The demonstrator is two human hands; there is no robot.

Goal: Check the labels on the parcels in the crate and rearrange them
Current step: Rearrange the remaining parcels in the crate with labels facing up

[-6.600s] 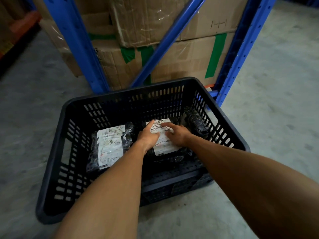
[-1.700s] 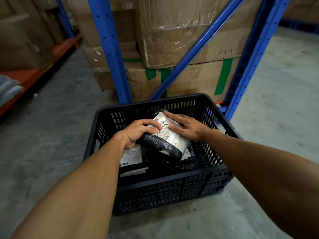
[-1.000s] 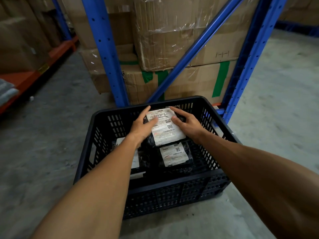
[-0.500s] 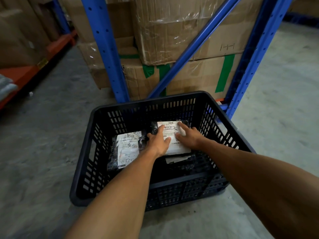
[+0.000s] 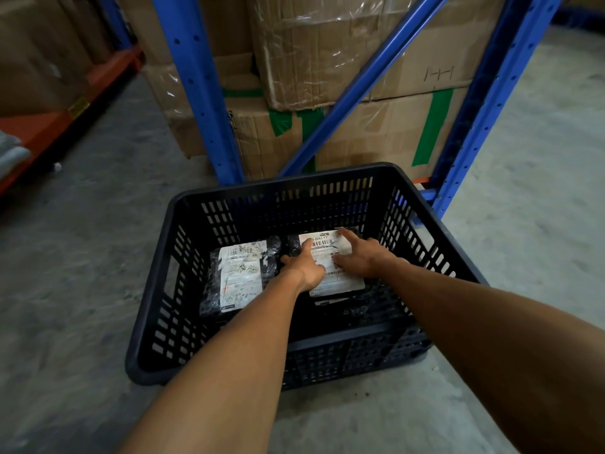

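Since the earlier frame both hands have lowered the labelled parcel (image 5: 337, 263) flat toward the crate's (image 5: 294, 188) far right corner, left hand (image 5: 306, 268) and right hand (image 5: 361, 257) open-palmed on top, its long axis running away from the person.

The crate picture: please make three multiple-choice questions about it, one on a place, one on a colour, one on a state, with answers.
1. Where does the black crate stand?
A. on a shelf
B. on the concrete floor
C. on a cart

2. What colour are the rack posts?
A. blue
B. yellow
C. grey

3. How are both hands placed?
A. lifting the crate
B. hanging outside it
C. flat on a labelled parcel

Answers:
1 B, grey floor surrounds it.
2 A, posts look blue.
3 C, the left hand and right hand lie on the right parcel.
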